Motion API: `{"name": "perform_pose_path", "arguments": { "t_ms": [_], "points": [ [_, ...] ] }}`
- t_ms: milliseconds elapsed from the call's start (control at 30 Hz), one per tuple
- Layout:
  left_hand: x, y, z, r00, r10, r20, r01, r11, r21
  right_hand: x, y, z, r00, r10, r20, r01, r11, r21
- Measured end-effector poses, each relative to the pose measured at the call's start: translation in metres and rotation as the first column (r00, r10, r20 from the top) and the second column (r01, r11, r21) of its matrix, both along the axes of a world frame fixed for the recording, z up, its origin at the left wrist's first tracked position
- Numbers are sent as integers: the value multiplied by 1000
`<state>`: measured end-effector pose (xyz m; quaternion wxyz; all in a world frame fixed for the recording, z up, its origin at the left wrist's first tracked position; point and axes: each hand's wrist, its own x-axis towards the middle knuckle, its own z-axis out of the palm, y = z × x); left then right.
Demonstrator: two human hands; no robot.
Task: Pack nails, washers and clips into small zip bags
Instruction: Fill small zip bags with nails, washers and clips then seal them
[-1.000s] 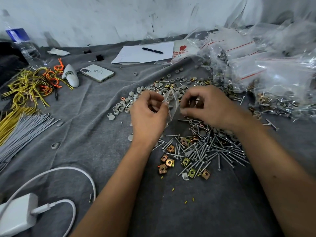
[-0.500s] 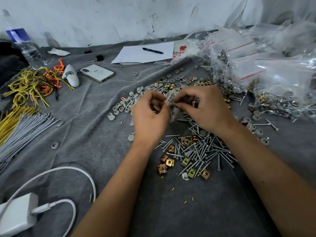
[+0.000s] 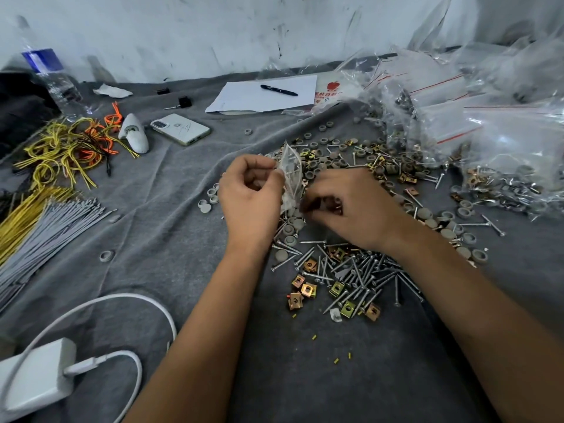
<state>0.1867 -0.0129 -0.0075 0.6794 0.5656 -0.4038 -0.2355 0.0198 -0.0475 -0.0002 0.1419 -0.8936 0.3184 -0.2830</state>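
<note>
My left hand [image 3: 250, 196] pinches a small clear zip bag [image 3: 291, 172] upright over the middle of the grey cloth. My right hand [image 3: 351, 206] is beside the bag's lower edge, fingers curled down over the scattered parts; what it holds is blurred. A heap of silver nails [image 3: 360, 276] with brass clips [image 3: 306, 290] lies just in front of my hands. Grey round washers [image 3: 335, 160] are strewn behind the bag and to its right.
A pile of clear zip bags [image 3: 476, 117] fills the back right. Paper with a pen [image 3: 277, 90], a phone [image 3: 180, 129] and a water bottle [image 3: 52, 80] lie behind. Yellow and grey wires [image 3: 45, 209] lie at left, with a white charger [image 3: 33, 377] at front left.
My right hand has dropped from the bag's top down to the parts beside its lower edge. The bag now stands taller in my left hand.
</note>
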Motion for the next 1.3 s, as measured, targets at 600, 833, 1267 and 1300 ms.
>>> {"name": "perform_pose_path", "arguments": {
  "t_ms": [600, 833, 1267, 1300],
  "points": [
    [-11, -1, -8, 970, -144, 193, 130, 988, 85, -4, -7, 1, 877, -230, 422, 224, 973, 63],
    [-12, 0, -10, 956, -159, 245, 143, 986, 82, 2, -4, -3, 942, -80, 326, 62, 996, 63],
    [-13, 1, -7, 973, -169, 160, 173, 985, -15, 2, -4, -7, 932, -198, 305, 182, 980, 78],
    [-13, 1, -7, 973, -171, 155, 176, 984, -18, 2, -4, -7, 930, -197, 311, 180, 980, 81]
  ]
}}
